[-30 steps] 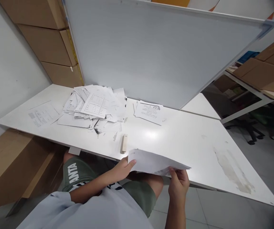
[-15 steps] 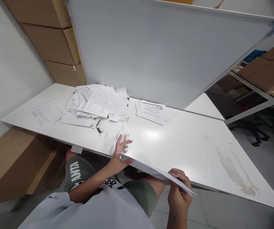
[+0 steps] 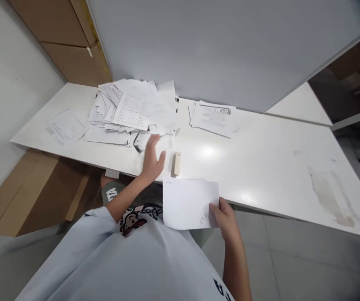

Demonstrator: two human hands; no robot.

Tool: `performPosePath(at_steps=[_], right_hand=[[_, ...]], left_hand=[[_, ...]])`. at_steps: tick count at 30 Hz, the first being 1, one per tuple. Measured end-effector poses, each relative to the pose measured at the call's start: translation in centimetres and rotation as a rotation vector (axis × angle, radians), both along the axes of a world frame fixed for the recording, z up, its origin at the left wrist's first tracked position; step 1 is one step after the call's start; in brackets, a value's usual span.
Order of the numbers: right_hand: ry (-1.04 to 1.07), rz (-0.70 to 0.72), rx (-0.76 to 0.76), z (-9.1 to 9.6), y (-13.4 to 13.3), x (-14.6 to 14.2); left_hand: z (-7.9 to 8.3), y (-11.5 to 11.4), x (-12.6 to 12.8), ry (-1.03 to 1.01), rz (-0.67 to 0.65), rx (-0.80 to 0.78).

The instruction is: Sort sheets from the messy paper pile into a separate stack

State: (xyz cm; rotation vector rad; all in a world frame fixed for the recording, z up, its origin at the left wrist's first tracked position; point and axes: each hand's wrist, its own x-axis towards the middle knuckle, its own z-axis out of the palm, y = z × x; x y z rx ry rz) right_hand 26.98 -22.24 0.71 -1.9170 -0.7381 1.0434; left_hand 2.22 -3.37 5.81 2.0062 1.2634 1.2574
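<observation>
A white sheet of paper (image 3: 188, 202) is gripped at its right edge by the right hand (image 3: 225, 217), over the near edge of the white table (image 3: 261, 167). The left hand (image 3: 153, 159) is spread open, holding nothing, just left of a beige stapler (image 3: 176, 164) and beside a loose paper pile (image 3: 133, 110).

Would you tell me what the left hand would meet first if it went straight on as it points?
Likely the paper pile: its near edge lies just beyond the left hand; the hand's height is unclear.
</observation>
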Motion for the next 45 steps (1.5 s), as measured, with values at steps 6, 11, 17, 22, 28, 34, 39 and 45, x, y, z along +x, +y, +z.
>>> performPosePath(at_steps=[6,11,17,22,28,34,39,45], right_hand=[[-0.031,-0.102,-0.057,-0.3,0.1,-0.3],[0.058,-0.198,-0.056,1.0,-0.2,-0.5],[0.101,-0.206,-0.042,1.6,-0.2,-0.5],[0.11,-0.231,-0.031,1.8,0.0,-0.4],[0.019,-0.23,-0.02,1.0,0.9,0.2],[-0.057,-0.217,0.021,0.5,1.8,0.5],[-0.092,-0.178,-0.013,0.6,1.7,0.5],[0.022,-0.201,0.035,0.8,1.4,0.3]], left_hand=[[0.0,2.3,5.8,0.451,-0.5,-0.243],[-1.6,3.2,7.0,0.516,-0.576,-0.265],[-2.1,3.8,6.9,0.476,-0.58,-0.28],[-1.8,3.9,7.1,0.48,-0.582,-0.302],[-1.8,4.0,7.2,0.492,-0.566,-0.305],[-1.7,3.9,7.1,0.497,-0.541,-0.26],[-2.4,3.7,7.1,0.514,-0.534,-0.174],[-2.8,3.4,7.0,0.508,-0.52,-0.123]])
